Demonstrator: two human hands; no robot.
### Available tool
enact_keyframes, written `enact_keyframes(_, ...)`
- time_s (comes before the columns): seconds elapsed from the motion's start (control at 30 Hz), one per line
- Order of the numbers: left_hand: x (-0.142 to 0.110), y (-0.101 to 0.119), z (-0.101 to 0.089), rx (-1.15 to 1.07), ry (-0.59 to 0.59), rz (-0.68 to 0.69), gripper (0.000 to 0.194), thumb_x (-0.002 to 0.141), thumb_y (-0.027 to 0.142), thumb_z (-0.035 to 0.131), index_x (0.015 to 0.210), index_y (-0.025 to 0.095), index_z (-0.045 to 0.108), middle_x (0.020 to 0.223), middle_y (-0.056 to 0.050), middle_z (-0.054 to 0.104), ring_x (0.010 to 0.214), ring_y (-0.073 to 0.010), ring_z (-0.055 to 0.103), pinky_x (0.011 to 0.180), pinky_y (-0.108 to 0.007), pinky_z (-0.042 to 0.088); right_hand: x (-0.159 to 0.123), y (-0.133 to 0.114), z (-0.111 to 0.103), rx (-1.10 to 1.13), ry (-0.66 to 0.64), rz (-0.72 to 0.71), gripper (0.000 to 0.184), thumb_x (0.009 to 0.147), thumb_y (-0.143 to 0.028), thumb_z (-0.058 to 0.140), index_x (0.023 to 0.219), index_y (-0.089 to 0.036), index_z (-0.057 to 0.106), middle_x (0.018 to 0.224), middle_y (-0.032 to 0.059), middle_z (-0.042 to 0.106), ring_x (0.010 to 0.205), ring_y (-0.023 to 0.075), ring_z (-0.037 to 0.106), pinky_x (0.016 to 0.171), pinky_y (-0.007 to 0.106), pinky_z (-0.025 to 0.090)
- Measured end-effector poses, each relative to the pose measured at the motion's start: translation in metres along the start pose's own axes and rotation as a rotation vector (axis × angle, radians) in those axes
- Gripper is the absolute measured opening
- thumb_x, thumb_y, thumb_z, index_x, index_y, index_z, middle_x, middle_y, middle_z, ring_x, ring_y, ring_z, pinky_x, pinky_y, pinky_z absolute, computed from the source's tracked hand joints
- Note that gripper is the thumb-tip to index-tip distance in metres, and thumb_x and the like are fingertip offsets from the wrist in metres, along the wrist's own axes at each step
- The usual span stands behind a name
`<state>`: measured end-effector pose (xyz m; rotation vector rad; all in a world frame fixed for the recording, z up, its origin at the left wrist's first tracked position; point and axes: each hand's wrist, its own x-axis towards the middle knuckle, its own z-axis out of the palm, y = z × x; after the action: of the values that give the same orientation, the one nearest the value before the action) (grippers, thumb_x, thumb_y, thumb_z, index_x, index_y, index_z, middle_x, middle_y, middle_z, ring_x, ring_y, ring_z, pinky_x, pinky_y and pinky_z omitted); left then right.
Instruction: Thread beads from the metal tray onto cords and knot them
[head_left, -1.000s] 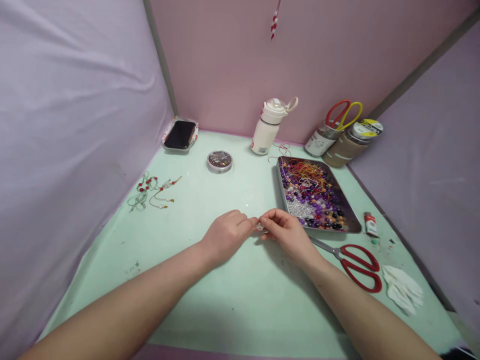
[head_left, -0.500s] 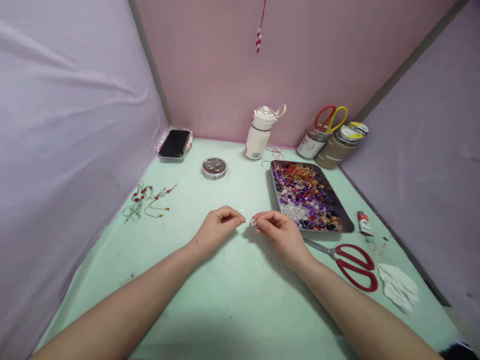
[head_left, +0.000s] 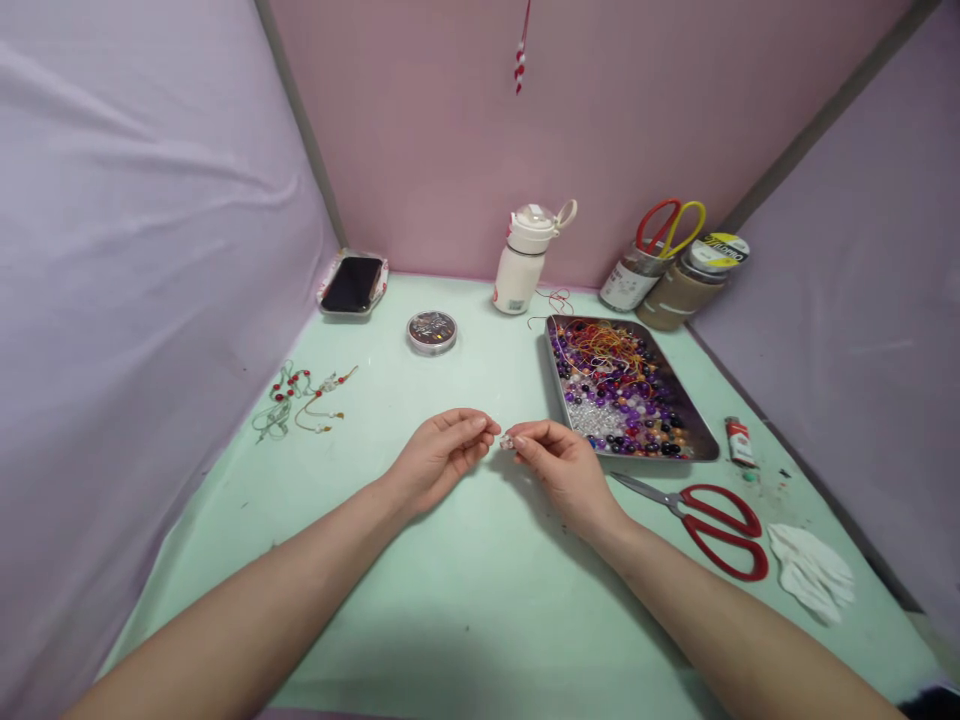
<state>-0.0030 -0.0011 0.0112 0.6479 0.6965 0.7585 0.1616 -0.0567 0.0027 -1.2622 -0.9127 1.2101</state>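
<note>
Between the thumb and fingertips of my right hand (head_left: 566, 470) is a small cluster of clear, pinkish beads (head_left: 506, 441). Just left of it, my left hand (head_left: 446, 455) is closed in a pinch, thumb against the forefinger. Whatever it grips, perhaps something very thin, is too small to make out. A narrow gap separates the two hands' fingertips, low over the pale green tabletop (head_left: 465, 590). Behind my right hand lies a metal tray (head_left: 705, 445) of purple, black, orange and clear beads with tangled orange and red threads.
Red-handled scissors (head_left: 724, 525), a lighter (head_left: 740, 442) and a white glove (head_left: 810, 572) lie at the right. A round case (head_left: 432, 332), phone (head_left: 352, 284), bottle (head_left: 519, 270) and jars (head_left: 682, 285) stand farther back. Beaded cords (head_left: 304, 395) lie left.
My left hand has turned, its fingers now curling beneath the thumb, and its fingertips have come nearer the bead cluster. My right hand keeps its pinch. The view has shifted slightly.
</note>
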Motion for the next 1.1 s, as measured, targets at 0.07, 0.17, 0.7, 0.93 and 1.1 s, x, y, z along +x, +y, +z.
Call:
enact_keyframes(0.07,0.000,-0.001,0.001,0.059,0.032,0.038,0.015,0.069,0.020,0.076,0.076,0.012,0.067,0.078,-0.003,0.069,0.067,-0.0060,0.059,0.069,-0.018,0.046,0.000,0.000,0.000,-0.018,0.009,-0.009,0.022,0.068,-0.039,0.076,0.073,-0.018,0.068,0.087,0.0051,0.069,0.073,0.0146,0.059,0.069,0.029,0.049)
enact_keyframes(0.17,0.000,-0.003,0.003,0.152,0.106,0.109,0.022,0.066,0.021,0.078,0.083,0.014,0.067,0.074,-0.002,0.069,0.068,-0.0079,0.060,0.068,-0.020,0.045,0.000,0.000,0.002,-0.042,0.016,-0.028,0.021,0.069,-0.039,0.075,0.072,-0.019,0.068,0.087,0.0051,0.069,0.074,0.0152,0.059,0.070,0.030,0.049)
enact_keyframes(0.7,-0.008,0.003,0.008,0.898,0.299,0.359,0.009,0.074,0.025,0.063,0.073,0.018,0.069,0.077,-0.002,0.071,0.071,-0.0140,0.061,0.069,-0.026,0.046,0.002,0.014,0.001,0.040,0.028,0.033,0.017,0.073,-0.035,0.074,0.079,-0.020,0.070,0.086,0.0038,0.069,0.077,0.0150,0.062,0.078,0.031,0.048)
enact_keyframes(0.93,-0.009,0.000,0.005,1.140,0.245,0.466,0.013,0.075,0.017,0.058,0.072,0.020,0.070,0.074,0.000,0.070,0.068,-0.0131,0.059,0.065,-0.025,0.044,0.004,0.014,0.001,0.114,0.049,0.087,0.019,0.071,-0.035,0.076,0.076,-0.018,0.069,0.081,0.0034,0.068,0.075,0.0142,0.061,0.076,0.030,0.049)
enact_keyframes(1.1,-0.010,0.001,0.005,1.192,0.194,0.521,0.015,0.075,0.014,0.057,0.071,0.020,0.071,0.071,-0.001,0.068,0.065,-0.0130,0.058,0.063,-0.025,0.043,0.004,0.012,0.002,0.121,0.043,0.094,0.021,0.069,-0.036,0.077,0.076,-0.018,0.068,0.083,0.0042,0.068,0.077,0.0152,0.061,0.078,0.031,0.050)
